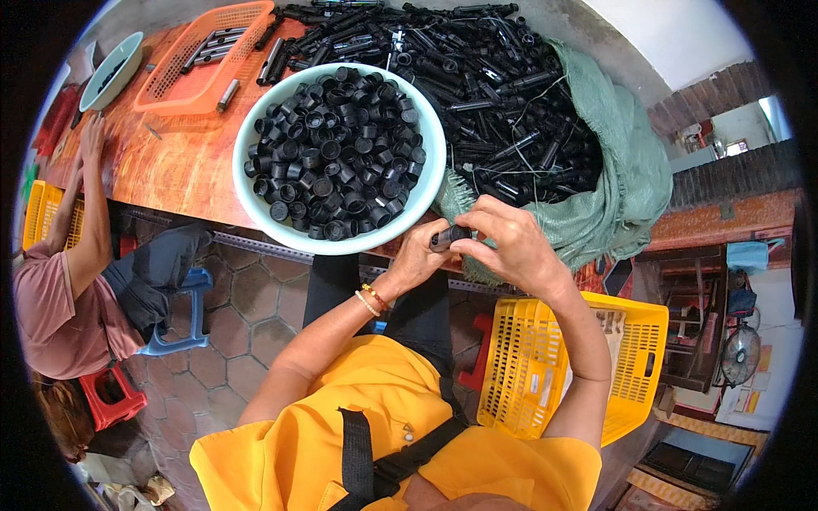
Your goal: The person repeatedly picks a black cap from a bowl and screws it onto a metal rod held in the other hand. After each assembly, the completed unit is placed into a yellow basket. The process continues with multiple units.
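Note:
In front of me, just past the bowl's near rim, my left hand point(415, 260) is closed round a short black plastic cylinder point(445, 239). The thumb and fingers of my right hand point(514, 244) pinch the same piece from the other side. Much of it is hidden by my fingers, so I cannot tell whether it is one part or two. A pale blue-green bowl point(244, 194) beside my left hand is heaped with small black round caps point(328, 157). Beyond my right hand, many long black plastic tubes point(520, 111) spill from a green woven sack point(626, 153).
An orange basket point(204, 104) with metal tubes point(223, 43) stands on the reddish wooden table point(192, 162). A yellow crate point(635, 366) sits by my right arm. At the left, a co-worker point(72, 307) sits with hands at the table, near a smaller bowl point(128, 72).

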A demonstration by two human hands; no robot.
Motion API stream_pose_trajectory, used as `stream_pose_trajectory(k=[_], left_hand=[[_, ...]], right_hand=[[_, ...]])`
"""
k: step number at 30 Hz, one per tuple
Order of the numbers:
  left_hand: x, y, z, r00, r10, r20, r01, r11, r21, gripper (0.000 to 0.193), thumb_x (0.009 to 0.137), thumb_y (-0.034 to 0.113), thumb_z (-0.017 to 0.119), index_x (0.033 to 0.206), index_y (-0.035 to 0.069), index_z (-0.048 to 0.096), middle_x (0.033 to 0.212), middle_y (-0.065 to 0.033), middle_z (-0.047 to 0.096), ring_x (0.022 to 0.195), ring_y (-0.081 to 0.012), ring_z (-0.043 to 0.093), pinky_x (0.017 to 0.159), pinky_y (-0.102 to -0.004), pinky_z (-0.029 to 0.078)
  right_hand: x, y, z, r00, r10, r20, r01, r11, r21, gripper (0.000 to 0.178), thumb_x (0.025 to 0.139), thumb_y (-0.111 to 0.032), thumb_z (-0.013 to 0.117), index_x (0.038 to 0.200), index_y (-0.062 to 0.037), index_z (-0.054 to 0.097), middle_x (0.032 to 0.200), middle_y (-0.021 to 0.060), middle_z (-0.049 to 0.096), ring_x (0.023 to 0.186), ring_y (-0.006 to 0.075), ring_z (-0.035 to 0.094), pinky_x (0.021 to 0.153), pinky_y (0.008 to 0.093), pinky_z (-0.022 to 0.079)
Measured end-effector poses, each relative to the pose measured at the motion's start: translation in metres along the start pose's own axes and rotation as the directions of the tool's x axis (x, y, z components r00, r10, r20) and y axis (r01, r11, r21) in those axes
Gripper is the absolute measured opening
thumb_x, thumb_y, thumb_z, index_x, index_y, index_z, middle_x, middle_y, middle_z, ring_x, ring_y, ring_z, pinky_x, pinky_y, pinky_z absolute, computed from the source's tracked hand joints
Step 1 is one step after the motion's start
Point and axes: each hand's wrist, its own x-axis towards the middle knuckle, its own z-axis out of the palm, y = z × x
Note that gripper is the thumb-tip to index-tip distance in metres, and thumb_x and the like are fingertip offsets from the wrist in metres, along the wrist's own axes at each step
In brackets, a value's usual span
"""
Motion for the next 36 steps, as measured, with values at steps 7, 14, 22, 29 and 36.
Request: stream_pose_trajectory(k=[7, 14, 22, 29, 36], left_hand=[[-0.001, 0.002, -0.002, 0.998, -0.057, 0.017, 0.057, 0.998, 0.024, 0.02, 0.083, 0.013, 0.067, 0.084, 0.0, 0.052, 0.068, -0.0067, 0.058, 0.064, -0.011, 0.056, 0.056, -0.0288, 0.046], [0.0, 0.006, -0.003, 0.997, -0.072, 0.027, 0.071, 0.997, 0.034, 0.021, 0.081, 0.01, 0.068, 0.079, 0.0, 0.049, 0.068, -0.0084, 0.057, 0.064, -0.0115, 0.054, 0.055, -0.0298, 0.047], [-0.002, -0.004, -0.001, 0.997, -0.08, -0.004, 0.08, 0.996, -0.036, 0.02, 0.079, 0.008, 0.069, 0.089, -0.002, 0.055, 0.073, -0.0097, 0.059, 0.067, -0.012, 0.055, 0.059, -0.0297, 0.048], [0.0, 0.004, -0.001, 0.998, -0.064, -0.017, 0.062, 0.989, -0.134, 0.026, 0.079, 0.007, 0.069, 0.103, 0.0, 0.059, 0.08, -0.0089, 0.065, 0.076, -0.0115, 0.061, 0.064, -0.027, 0.051], [-0.002, 0.001, -0.002, 0.997, -0.068, 0.021, 0.069, 0.996, -0.058, 0.026, 0.081, 0.013, 0.069, 0.1, 0.0, 0.057, 0.083, -0.0041, 0.059, 0.076, -0.0086, 0.052, 0.068, -0.0262, 0.047]], right_hand=[[-0.003, -0.006, 0.007, 0.996, 0.061, -0.069, -0.066, 0.995, -0.078, 0.023, 0.073, -0.016, 0.073, 0.083, -0.0001, 0.06, 0.076, 0.0122, 0.053, 0.069, 0.0321, 0.059, 0.06, 0.04, 0.048], [-0.003, -0.012, 0.014, 0.984, 0.108, -0.139, -0.128, 0.982, -0.142, 0.027, 0.072, -0.021, 0.074, 0.076, -0.0009, 0.057, 0.072, 0.0125, 0.053, 0.063, 0.0317, 0.058, 0.055, 0.0401, 0.048], [-0.004, -0.014, 0.012, 0.977, 0.184, -0.11, -0.195, 0.976, -0.099, 0.029, 0.075, -0.023, 0.072, 0.09, -0.0014, 0.06, 0.078, 0.0119, 0.056, 0.071, 0.0313, 0.06, 0.062, 0.0386, 0.049], [-0.005, 0.003, 0.004, 0.998, -0.014, -0.053, 0.018, 0.998, 0.066, 0.033, 0.075, -0.009, 0.069, 0.105, 0.0003, 0.061, 0.087, 0.0123, 0.057, 0.081, 0.0288, 0.06, 0.071, 0.0355, 0.05], [-0.006, 0.008, 0.01, 0.997, 0.015, -0.076, 0.0, 0.981, 0.192, 0.024, 0.074, -0.005, 0.068, 0.097, 0.0012, 0.064, 0.089, 0.0116, 0.057, 0.08, 0.0279, 0.06, 0.069, 0.0353, 0.049]])
